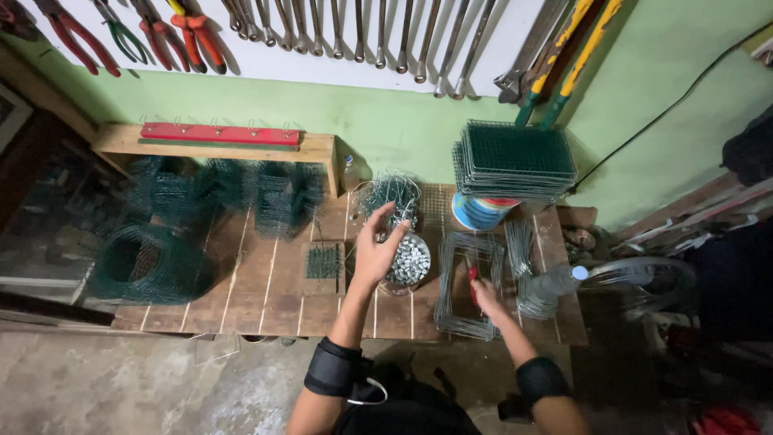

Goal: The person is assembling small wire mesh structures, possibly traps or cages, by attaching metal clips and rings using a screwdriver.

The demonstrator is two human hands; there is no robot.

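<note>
L hand (375,250) fingers spread over bowl (409,262) of metal clips, R hand (485,294) fingers gripping red tool (473,280)

The left hand (377,251) is raised at the far end of an outstretched forearm, fingers curled loosely inward. The right hand (485,295) is held lower and nearer, closed in a fist. Dark bands are worn at both elbows.

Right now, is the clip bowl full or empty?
Full: the bowl is heaped with shiny metal clips, under the left hand.
</note>
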